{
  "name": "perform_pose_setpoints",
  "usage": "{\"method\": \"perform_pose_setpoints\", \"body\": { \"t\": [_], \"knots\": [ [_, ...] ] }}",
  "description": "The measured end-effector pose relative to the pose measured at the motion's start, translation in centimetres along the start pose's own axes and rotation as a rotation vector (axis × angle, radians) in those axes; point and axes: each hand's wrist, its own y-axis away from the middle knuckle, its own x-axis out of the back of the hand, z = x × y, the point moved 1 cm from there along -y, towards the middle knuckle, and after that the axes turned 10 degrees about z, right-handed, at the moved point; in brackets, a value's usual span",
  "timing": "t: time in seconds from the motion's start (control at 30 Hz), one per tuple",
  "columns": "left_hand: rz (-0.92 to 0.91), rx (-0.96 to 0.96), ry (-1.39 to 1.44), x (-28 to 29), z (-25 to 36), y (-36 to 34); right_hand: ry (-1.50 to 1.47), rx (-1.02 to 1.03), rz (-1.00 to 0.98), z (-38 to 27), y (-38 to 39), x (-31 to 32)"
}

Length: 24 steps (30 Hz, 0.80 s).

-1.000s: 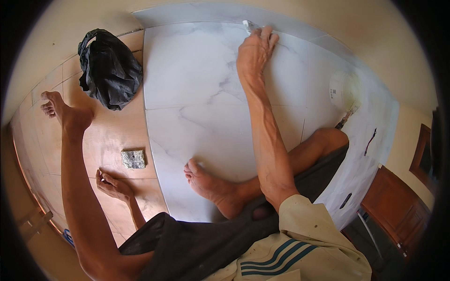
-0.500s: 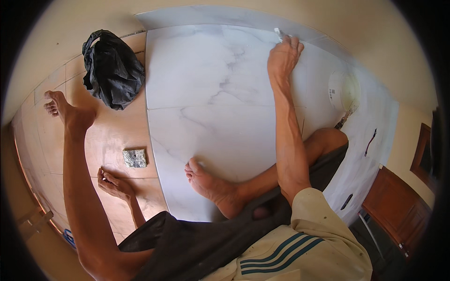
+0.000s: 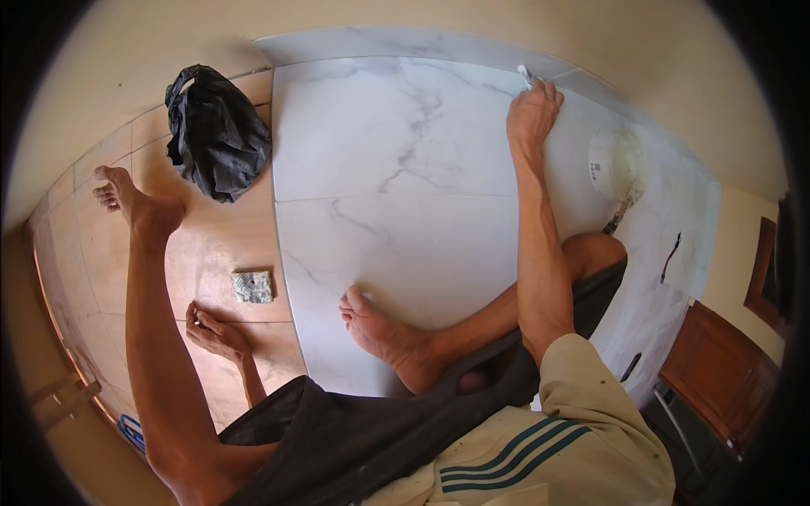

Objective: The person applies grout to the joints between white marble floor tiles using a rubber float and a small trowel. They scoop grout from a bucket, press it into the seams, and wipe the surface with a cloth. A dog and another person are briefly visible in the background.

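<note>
My right hand (image 3: 533, 114) is stretched out to the far edge of the white marble-look floor tiles (image 3: 363, 126). Its fingers are closed round a small whitish flat piece (image 3: 525, 77), most of it hidden in the grip. That piece is at the line where the floor meets the grey-white skirting tile (image 3: 388, 40). On the brown tiles (image 3: 221, 253) at the left rests my left hand (image 3: 218, 336), fingers curled. Something tiny and white shows between them, too small to name. Just beyond that hand lies a grey-green patterned square pad (image 3: 252, 287).
A crumpled black plastic bag (image 3: 221, 139) lies on the brown tiles. At the right stand a white bucket (image 3: 614, 164) and a dirty-handled tool (image 3: 622, 212) against it. Beyond are a thin dark tool (image 3: 671, 257), a dark object (image 3: 630, 367) and a brown wooden door (image 3: 717, 379).
My right hand has slid slightly right along the far tile edge with the whitish piece, while the whole view has also shifted a little. The left hand stays on the brown tiles.
</note>
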Motion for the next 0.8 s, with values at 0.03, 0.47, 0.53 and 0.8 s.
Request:
{"method": "perform_pose_setpoints", "body": {
  "t": [0.03,0.47,0.53,0.8],
  "knots": [
    [0.005,0.002,-0.004,0.1,-0.2,0.1,-0.070,-0.028,-0.022,-4.8,1.3,0.1],
    [0.036,0.015,-0.019,0.9,-0.4,0.6,-0.129,0.068,-0.094,7.1,-1.9,2.6],
    [0.037,0.013,-0.020,0.9,-0.4,0.5,-0.034,0.035,-0.056,7.4,-1.9,1.5],
    [0.056,0.021,-0.040,1.0,0.3,0.3,-0.478,0.148,-0.227,-17.3,5.0,0.6]
  ]
}}
